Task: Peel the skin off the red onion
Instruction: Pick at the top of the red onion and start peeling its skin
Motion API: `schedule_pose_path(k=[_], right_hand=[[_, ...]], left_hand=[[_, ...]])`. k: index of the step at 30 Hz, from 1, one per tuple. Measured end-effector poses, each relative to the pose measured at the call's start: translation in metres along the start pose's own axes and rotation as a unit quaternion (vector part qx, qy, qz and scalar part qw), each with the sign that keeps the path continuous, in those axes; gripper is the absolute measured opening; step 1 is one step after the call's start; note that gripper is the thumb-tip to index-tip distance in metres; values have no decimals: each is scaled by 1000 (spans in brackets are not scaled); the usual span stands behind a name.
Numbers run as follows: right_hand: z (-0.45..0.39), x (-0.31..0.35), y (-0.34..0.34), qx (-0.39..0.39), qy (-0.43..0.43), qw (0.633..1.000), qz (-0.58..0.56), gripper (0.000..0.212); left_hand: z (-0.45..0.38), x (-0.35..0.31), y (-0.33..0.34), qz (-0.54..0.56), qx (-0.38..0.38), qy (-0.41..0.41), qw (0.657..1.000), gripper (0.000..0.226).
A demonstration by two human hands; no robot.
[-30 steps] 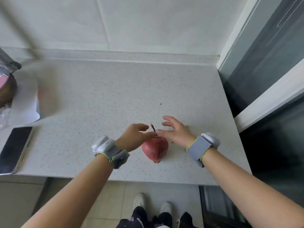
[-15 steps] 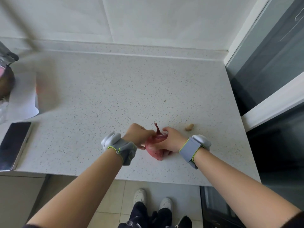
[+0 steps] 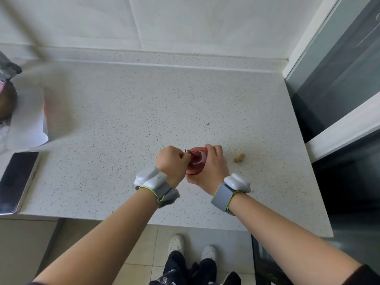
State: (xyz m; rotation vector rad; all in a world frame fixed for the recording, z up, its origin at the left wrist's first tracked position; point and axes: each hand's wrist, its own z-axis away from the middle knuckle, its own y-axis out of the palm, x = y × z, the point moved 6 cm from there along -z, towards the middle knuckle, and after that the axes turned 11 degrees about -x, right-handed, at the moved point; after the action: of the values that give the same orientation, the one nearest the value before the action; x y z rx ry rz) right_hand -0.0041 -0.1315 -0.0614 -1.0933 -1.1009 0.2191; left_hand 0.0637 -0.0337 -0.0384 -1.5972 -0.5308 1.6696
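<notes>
The red onion (image 3: 197,162) is held just above the speckled white counter (image 3: 127,112), near its front edge, with the stem end turned up toward me. My right hand (image 3: 211,165) wraps around the onion's right side and grips it. My left hand (image 3: 171,161) is closed at the onion's left, its fingertips pinching the dark dry stem and skin at the top. Much of the onion is hidden by both hands.
A small tan scrap (image 3: 239,157) lies on the counter right of my right hand. A black phone (image 3: 16,179) rests at the counter's left front. White paper (image 3: 26,120) and a dark object (image 3: 6,99) sit at the far left. A dark panel borders the counter's right side.
My hands closed on the onion, which lay on its side, and lifted and turned it stem end up. The left hand now pinches the stem. The tan scrap came into view.
</notes>
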Motion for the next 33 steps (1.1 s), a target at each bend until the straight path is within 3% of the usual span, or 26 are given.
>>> schedule_pose_path(k=[12,19,23,29,33], right_hand=[[7,-7,6,-49,16,997,-56,82],[9,-10,4,-69,43,992,-92,85],[9,-17,-3,-107,59,980,-157,83],[1,-37,-2,-58,143,954,-257,83],[-1,-44,0,-47,185,926,-325,77]], left_hand=[[11,1,7,-119,2,85,989,26],[10,4,6,-43,-51,98,993,26],[9,20,11,1,-80,60,995,33],[5,28,22,111,-87,-21,990,31],[-4,34,21,78,-63,-16,995,31]])
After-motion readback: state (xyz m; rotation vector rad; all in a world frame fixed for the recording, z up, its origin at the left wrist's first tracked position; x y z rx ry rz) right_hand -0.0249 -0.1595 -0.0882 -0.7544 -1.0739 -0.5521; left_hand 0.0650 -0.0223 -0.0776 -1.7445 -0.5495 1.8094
